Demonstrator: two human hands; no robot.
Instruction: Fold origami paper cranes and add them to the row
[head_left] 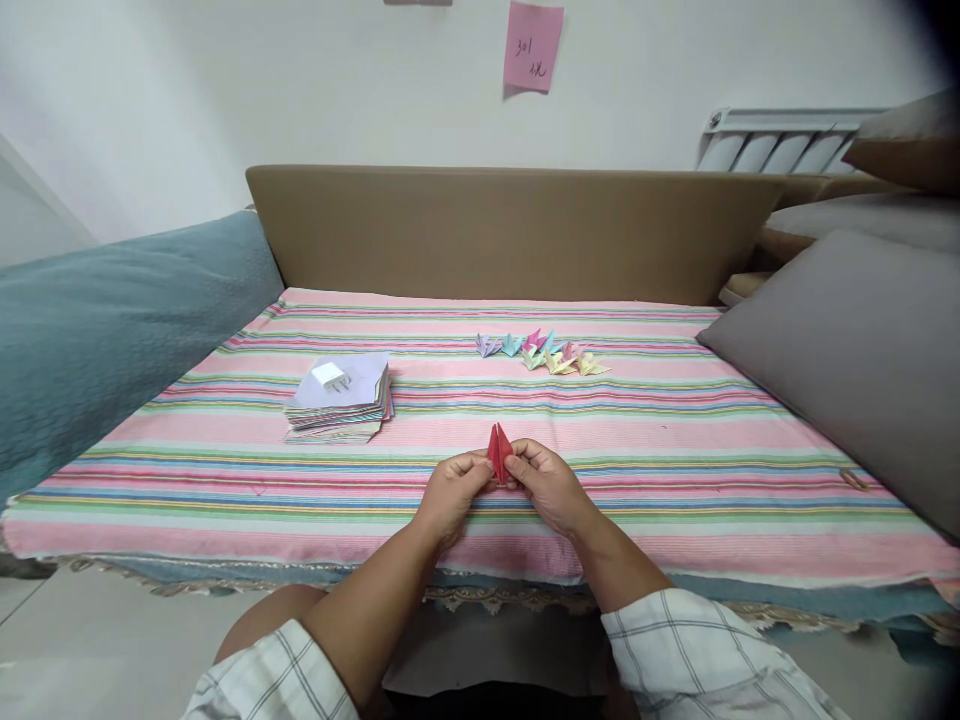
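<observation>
A small red piece of folded origami paper (499,450) stands between my two hands, above the front half of the striped cloth. It is a narrow diamond shape with a slit down its upper middle. My left hand (459,487) pinches its left side between thumb and fingers. On the other side my right hand (546,484) grips it, the thumb lying on its front face. Beyond my hands, several folded paper cranes (559,360) in pastel and pink colours sit in a loose cluster. A stack of square paper sheets (341,410) lies to the left.
A small white object (330,376) rests on the paper stack. The striped cloth (225,470) covers the seat, with a brown backrest (495,235) behind it. Grey cushions (862,350) border the right, a blue-covered armrest (135,320) the left. A small brownish loop (853,480) lies at right.
</observation>
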